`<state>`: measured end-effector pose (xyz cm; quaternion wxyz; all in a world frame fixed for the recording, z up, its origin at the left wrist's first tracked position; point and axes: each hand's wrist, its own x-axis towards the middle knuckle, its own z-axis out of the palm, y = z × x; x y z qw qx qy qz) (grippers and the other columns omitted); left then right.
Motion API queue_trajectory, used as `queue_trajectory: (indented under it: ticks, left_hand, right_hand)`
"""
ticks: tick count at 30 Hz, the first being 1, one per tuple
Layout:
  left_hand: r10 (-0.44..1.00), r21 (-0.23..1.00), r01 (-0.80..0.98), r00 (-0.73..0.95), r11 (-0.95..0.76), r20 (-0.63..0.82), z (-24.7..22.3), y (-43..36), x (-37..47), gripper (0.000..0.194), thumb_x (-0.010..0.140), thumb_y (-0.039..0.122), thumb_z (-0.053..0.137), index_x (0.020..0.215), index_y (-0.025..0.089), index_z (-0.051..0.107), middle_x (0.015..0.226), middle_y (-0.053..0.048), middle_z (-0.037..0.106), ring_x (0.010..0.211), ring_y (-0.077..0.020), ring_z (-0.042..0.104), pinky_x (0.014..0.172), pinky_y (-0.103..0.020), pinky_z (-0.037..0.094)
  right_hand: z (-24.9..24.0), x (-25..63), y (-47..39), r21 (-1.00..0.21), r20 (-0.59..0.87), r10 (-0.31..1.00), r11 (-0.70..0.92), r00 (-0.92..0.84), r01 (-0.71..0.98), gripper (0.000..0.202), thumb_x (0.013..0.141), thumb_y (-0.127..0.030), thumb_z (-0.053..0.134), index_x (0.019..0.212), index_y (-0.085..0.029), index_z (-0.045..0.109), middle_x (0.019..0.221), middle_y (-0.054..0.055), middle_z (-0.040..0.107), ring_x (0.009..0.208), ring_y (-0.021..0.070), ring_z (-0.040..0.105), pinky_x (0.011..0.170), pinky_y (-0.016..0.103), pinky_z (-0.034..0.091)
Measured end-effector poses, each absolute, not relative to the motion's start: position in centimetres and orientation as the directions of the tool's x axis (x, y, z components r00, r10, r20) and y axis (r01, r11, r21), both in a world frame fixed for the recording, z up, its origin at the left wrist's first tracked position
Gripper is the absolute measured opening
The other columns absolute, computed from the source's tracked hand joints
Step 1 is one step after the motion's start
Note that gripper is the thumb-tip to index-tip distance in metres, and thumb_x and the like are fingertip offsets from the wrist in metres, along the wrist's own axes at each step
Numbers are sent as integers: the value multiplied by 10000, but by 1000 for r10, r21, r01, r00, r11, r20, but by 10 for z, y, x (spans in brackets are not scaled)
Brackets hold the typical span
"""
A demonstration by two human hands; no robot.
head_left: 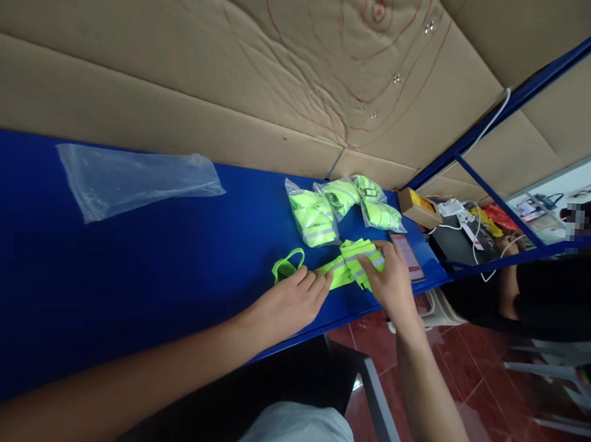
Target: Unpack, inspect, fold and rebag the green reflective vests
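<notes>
A neon yellow-green strap with grey reflective bands (340,272) lies near the front edge of the blue table, its right part folded into a flat stack. My right hand (390,273) grips that folded stack between thumb and fingers. On the strap's left part, my left hand (298,298) has its fingers closed, and a loop of the strap sticks out beyond them. Just behind are several clear bags of folded neon straps, one of them (313,217) closest to my hands. A flat, transparent plastic bag (138,181) rests at the back left of the table.
A phone (407,256) lies right of my right hand, with a small cardboard box (419,208) behind it. Cardboard (184,74) lines the back. Beyond the blue frame at right, a person in black (561,297) sits by cables and items. A grey chair bar (384,406) stands below.
</notes>
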<state>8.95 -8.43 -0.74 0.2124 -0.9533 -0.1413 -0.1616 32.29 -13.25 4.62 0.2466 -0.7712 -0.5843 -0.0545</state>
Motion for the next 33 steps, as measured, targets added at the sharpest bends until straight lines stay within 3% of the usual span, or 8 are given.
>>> queue_trajectory:
  ticks: [5, 8, 12, 20, 23, 26, 30, 33]
  left_hand:
    - [203, -278, 356, 866, -892, 457, -7, -87, 89, 419, 954, 87, 496, 1347, 28, 627, 1081, -134, 720, 983, -259, 664, 1038, -444, 436]
    - [231, -223, 379, 838, -898, 494, -5, -87, 87, 288, 951, 116, 509, 1173, 72, 687, 973, -99, 709, 899, -249, 658, 1044, -461, 419]
    - [263, -186, 395, 830, -900, 492, -1, -90, 88, 258, 956, 149, 528, 1179, 97, 648, 915, -80, 687, 847, -238, 659, 903, -407, 450]
    - [310, -157, 429, 819, -890, 482, 20, -107, 65, 311, 991, 408, 559, 1116, 133, 633, 805, -66, 656, 686, -240, 619, 677, -389, 380]
    - [207, -153, 327, 833, -933, 514, 11, -104, 46, 231, 1012, 368, 552, 1071, 163, 639, 811, -40, 656, 705, -218, 612, 688, -386, 367]
    - [156, -126, 252, 847, -959, 508, -3, -101, 36, 227, 1005, 337, 577, 1159, 177, 624, 949, -45, 693, 810, -219, 635, 743, -386, 387]
    - [166, -95, 232, 877, -968, 451, -8, -102, 36, 372, 975, 299, 616, 1327, 186, 568, 1070, -62, 697, 889, -233, 641, 773, -385, 407]
    - [169, -82, 228, 881, -970, 442, -3, -102, 35, 450, 967, 210, 591, 1410, 226, 518, 1162, -73, 692, 912, -234, 650, 821, -390, 433]
  right_hand:
    - [32, 271, -131, 49, 452, 888, -117, 82, 992, 209, 1015, -276, 563, 1199, -221, 645, 1273, 135, 641, 1032, 286, 652, 784, 385, 473]
    - [21, 257, -132, 131, 414, 909, 1, -56, 991, 196, 992, -164, 578, 1161, -222, 658, 1325, 103, 662, 1130, 291, 608, 888, 414, 444]
    - [15, 262, -135, -8, 347, 935, 82, -74, 997, 286, 987, -141, 584, 1256, -219, 643, 1399, 83, 649, 1234, 281, 552, 973, 415, 426]
    - [30, 261, -146, -237, 192, 980, 105, -59, 966, 425, 1090, -356, 425, 1474, -244, 568, 1570, 65, 527, 1344, 298, 482, 1094, 475, 414]
    - [34, 261, -147, -358, 179, 983, 110, -48, 927, 421, 1105, -319, 362, 1463, -281, 581, 1526, 48, 575, 1342, 265, 509, 1111, 468, 412]
    - [30, 267, -143, -474, 176, 984, 64, 24, 878, 381, 1076, -370, 460, 1424, -275, 584, 1447, 66, 630, 1317, 264, 538, 1106, 465, 412]
    - [19, 279, -136, -542, 148, 966, -101, 213, 834, 625, 941, -557, 652, 1441, -203, 529, 1552, 145, 503, 1441, 332, 440, 1165, 518, 348]
    - [15, 287, -133, -595, 39, 974, -156, 223, 788, 702, 889, -641, 677, 1422, -203, 547, 1512, 142, 547, 1424, 342, 474, 1180, 526, 325]
